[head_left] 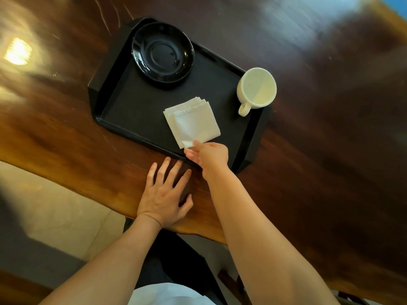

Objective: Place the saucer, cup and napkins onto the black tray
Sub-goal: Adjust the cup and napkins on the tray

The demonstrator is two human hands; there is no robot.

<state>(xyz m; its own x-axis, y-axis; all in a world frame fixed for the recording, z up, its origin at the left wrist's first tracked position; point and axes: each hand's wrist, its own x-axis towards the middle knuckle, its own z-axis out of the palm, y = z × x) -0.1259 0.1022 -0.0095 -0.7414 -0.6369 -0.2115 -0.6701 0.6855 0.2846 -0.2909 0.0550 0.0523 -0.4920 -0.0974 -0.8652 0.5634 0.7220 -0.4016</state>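
Note:
A black tray (132, 111) lies on a dark wooden table. A glossy black saucer (162, 51) rests in the tray's far left corner. A cream cup (256, 88) stands upright at the tray's right edge, handle toward me. A stack of white napkins (191, 121) lies flat on the tray's near middle. My right hand (209, 156) pinches the near corner of the napkins between thumb and fingers. My left hand (164, 195) lies flat on the table in front of the tray, fingers spread, holding nothing.
The wooden table (319, 150) stretches far to the right and back, with a wavy near edge. Pale floor (55, 205) shows at lower left. A dark stool or chair part (180, 260) sits below the table edge between my arms.

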